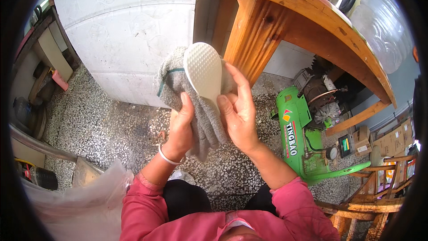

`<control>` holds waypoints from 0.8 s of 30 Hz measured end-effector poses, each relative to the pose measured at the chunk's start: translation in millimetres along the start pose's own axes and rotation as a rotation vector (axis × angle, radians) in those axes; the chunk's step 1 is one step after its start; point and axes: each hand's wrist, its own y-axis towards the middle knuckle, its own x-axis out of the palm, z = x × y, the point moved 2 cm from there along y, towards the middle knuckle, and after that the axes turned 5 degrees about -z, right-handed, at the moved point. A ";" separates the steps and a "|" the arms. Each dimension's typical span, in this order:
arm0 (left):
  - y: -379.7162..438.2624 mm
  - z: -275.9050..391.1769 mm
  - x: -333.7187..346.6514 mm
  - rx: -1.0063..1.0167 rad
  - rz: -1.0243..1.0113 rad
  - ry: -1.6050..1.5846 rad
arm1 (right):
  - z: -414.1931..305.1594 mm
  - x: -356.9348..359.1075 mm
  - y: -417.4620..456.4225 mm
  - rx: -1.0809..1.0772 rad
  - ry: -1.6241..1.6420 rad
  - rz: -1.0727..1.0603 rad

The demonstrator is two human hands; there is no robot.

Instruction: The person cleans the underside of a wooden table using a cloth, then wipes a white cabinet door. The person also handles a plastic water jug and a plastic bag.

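Observation:
In the head view, grey knit gloves (177, 83) with a green stripe near the cuff hang between my hands, fingers pointing down. A white shoe insole or sole (204, 68) with a dotted surface lies against them, its wide end up. My left hand (182, 120), with a white bangle on the wrist, holds the gloves from the left, thumb on the knit. My right hand (240, 113) grips the lower right side of the white piece with its thumb, and its fingers reach up along the edge.
A wooden table (317, 10) with a thick leg stands at the upper right. Under and beside it is a green air compressor (291, 130). A white tiled block (133, 40) rises ahead. Wooden chairs (378, 204) stand lower right, and plastic sheeting (90, 204) lies lower left.

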 end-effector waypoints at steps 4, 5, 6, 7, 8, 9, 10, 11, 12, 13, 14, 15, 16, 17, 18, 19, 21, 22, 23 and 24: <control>-3.4 1.8 -2.5 0.072 -0.119 0.073 | 6.4 0.5 -0.1 -0.005 0.005 0.003; -4.3 2.5 -2.7 0.088 -0.115 0.087 | 4.9 3.2 -1.2 0.007 0.007 0.003; -3.7 3.7 -1.7 0.108 -0.114 0.098 | 0.3 6.4 -1.6 0.015 0.005 0.002; -2.8 5.5 1.1 0.142 -0.091 0.095 | -2.4 8.5 -1.3 0.023 0.003 0.002; -1.7 7.7 5.6 0.175 -0.068 0.091 | 8.0 -3.3 -3.2 0.017 -0.192 0.012; -0.8 10.1 9.5 0.209 -0.043 0.089 | 6.5 -10.0 -2.5 0.055 -0.274 -0.031; 0.1 12.4 12.3 0.228 -0.036 0.103 | 4.5 -16.6 -1.4 0.094 -0.356 -0.074; 1.2 14.1 13.2 0.223 -0.028 0.102 | 3.5 -19.6 -0.1 0.132 -0.439 -0.117; 2.3 14.7 14.6 0.215 -0.024 0.100 | 2.8 -17.4 1.3 0.108 -0.414 -0.015; 3.5 15.6 16.5 0.206 -0.021 0.097 | 0.5 -20.2 0.5 0.058 -0.518 -0.030; 4.1 19.4 19.1 0.205 -0.029 0.115 | -2.3 -25.7 -0.9 0.008 -0.624 -0.043; 4.8 19.8 20.0 0.212 -0.029 0.115 | -5.0 -29.5 -1.2 -0.045 -0.724 -0.062; 3.5 20.1 18.0 0.216 -0.019 0.123 | -22.2 -23.5 0.7 -0.060 -0.893 -0.058; 2.2 20.5 15.8 0.220 -0.008 0.132 | -35.5 -20.2 3.5 -0.026 -0.929 -0.116; 1.6 19.6 16.3 0.190 -0.005 0.122 | -50.3 -21.9 5.8 0.011 -0.978 -0.166; 0.8 19.5 15.9 0.160 -0.001 0.115 | -57.2 -25.7 7.5 0.048 -1.025 -0.217; 0.8 18.1 18.4 0.123 -0.008 0.099 | -61.9 -37.1 11.0 0.073 -0.609 -0.092; 1.5 17.1 20.7 0.117 -0.020 0.091 | -63.2 -39.1 15.2 -0.077 -0.660 -0.123; 1.9 16.4 22.8 0.110 -0.031 0.084 | -61.6 -40.6 17.2 -0.227 -0.708 -0.155; 1.5 12.7 27.4 0.092 -0.050 0.070 | -52.9 -37.1 14.1 -0.255 -0.627 -0.067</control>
